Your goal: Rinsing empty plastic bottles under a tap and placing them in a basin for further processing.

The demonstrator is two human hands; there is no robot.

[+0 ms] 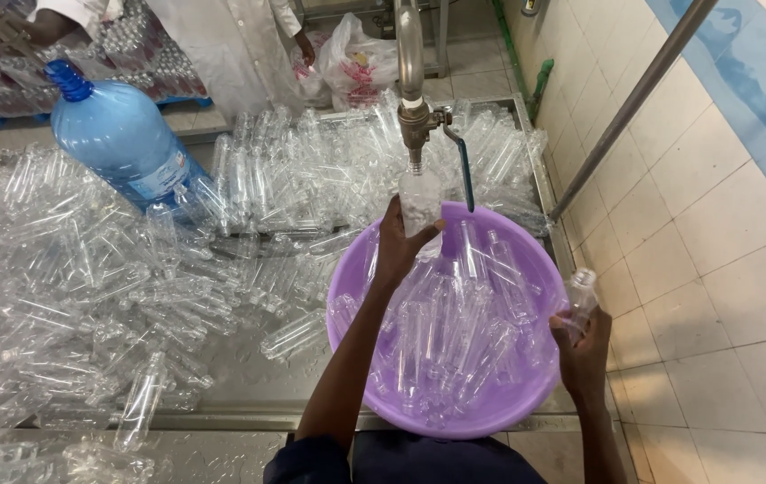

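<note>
Far left, on the steel counter [249,394]: a heap of clear plastic bottles [87,296], slim, ribbed, glossy, lying every way, too many to count. Among them one big blue jug [119,134], smooth, rounded, translucent, tilted, blue-capped neck pointing up-left. Behind, at the top edge, one person in a white coat [222,45], with packed bottles and a white bag beside.

Centre: left hand [401,242] closed around one small clear bottle [419,202], held upright with its mouth right under the tap [414,116], a dull metal pipe coming down from above with a thin blue-handled lever at its side. Just below, one round lilac basin [352,269], smooth plastic, resting at the counter's near edge, filled with more of the same clear bottles piled loose; number impossible to count.

Right: right hand [580,345] curled around a second clear bottle [582,291], neck up, held just past the basin's right rim. Two bottles in the hands in all. Beyond, cream square tiles on wall and floor, and one slanted grey metal pipe [634,99].
</note>
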